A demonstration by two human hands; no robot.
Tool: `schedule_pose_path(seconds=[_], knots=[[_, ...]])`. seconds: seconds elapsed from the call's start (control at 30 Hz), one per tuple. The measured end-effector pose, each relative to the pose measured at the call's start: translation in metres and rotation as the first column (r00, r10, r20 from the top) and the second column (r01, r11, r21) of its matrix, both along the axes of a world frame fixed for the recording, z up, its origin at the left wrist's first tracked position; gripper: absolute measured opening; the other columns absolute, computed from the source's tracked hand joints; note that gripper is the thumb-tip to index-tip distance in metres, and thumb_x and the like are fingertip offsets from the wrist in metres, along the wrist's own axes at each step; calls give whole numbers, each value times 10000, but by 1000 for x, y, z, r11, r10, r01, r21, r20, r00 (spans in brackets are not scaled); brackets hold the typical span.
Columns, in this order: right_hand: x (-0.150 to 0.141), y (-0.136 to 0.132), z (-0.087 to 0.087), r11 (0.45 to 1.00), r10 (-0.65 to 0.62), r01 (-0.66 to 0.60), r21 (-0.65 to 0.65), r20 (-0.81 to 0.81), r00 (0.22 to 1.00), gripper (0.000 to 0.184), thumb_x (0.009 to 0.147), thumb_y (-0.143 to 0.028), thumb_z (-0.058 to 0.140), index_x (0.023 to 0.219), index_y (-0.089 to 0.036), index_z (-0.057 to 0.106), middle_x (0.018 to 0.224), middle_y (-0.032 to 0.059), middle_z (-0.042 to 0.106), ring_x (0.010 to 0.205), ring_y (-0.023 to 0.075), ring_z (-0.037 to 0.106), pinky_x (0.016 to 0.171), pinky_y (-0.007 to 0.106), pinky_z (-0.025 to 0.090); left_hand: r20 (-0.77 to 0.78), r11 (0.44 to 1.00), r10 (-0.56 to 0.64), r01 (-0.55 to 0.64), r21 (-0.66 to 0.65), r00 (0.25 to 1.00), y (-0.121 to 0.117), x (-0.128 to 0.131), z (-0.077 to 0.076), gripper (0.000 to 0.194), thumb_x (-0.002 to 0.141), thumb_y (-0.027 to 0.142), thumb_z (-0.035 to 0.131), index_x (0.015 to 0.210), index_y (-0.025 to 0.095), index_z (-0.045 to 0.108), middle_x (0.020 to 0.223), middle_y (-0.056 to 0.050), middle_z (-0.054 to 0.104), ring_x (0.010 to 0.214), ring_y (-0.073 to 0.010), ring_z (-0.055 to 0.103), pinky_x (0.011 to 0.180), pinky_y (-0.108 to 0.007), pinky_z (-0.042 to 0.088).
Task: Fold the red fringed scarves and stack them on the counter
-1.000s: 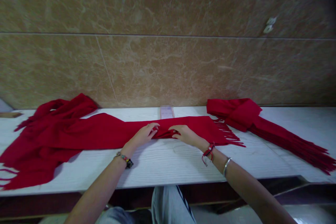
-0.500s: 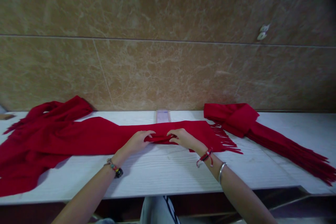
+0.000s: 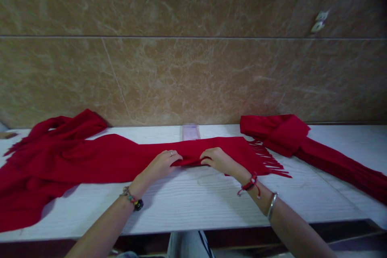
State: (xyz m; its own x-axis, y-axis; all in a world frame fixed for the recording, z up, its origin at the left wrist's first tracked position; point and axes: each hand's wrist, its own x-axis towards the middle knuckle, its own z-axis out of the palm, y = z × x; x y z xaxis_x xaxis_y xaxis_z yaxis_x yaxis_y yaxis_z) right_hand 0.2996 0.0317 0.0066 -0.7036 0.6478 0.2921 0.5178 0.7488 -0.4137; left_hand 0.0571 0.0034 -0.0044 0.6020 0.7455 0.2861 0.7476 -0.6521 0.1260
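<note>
A long red scarf (image 3: 111, 157) lies stretched along the white tabletop, its fringed end to the right and its other part bunched on the left. Along the near edge of its middle, my left hand (image 3: 165, 162) pinches the cloth between thumb and fingers. A short way to the right, my right hand (image 3: 218, 160) grips the same edge, its fingers curled over the fabric. Between the two hands the edge is slightly lifted and folded. The parts of the fingertips under the cloth are hidden.
A second red scarf (image 3: 275, 133), folded over with its tail running right, lies by the marbled wall (image 3: 187, 80). Behind the middle of the long scarf is a small pale rectangular item (image 3: 190, 132). The table's front edge (image 3: 151, 233) runs just above my legs.
Both hands have shifted slightly to the right along the scarf's near edge and still grip it. The fold between them looks flatter. The camera view has turned a little.
</note>
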Motion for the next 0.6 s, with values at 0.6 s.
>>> schedule_pose_path(seconds=[0.6], knots=[[-13, -5, -9, 992, -53, 43, 118, 84, 995, 98, 804, -140, 530, 809, -143, 628, 803, 52, 641, 744, 145, 578, 693, 244, 434, -6, 994, 11, -11, -110, 1000, -6, -2, 9, 238, 788, 266, 559, 1014, 192, 564, 965, -36, 629, 862, -161, 584, 747, -253, 446]])
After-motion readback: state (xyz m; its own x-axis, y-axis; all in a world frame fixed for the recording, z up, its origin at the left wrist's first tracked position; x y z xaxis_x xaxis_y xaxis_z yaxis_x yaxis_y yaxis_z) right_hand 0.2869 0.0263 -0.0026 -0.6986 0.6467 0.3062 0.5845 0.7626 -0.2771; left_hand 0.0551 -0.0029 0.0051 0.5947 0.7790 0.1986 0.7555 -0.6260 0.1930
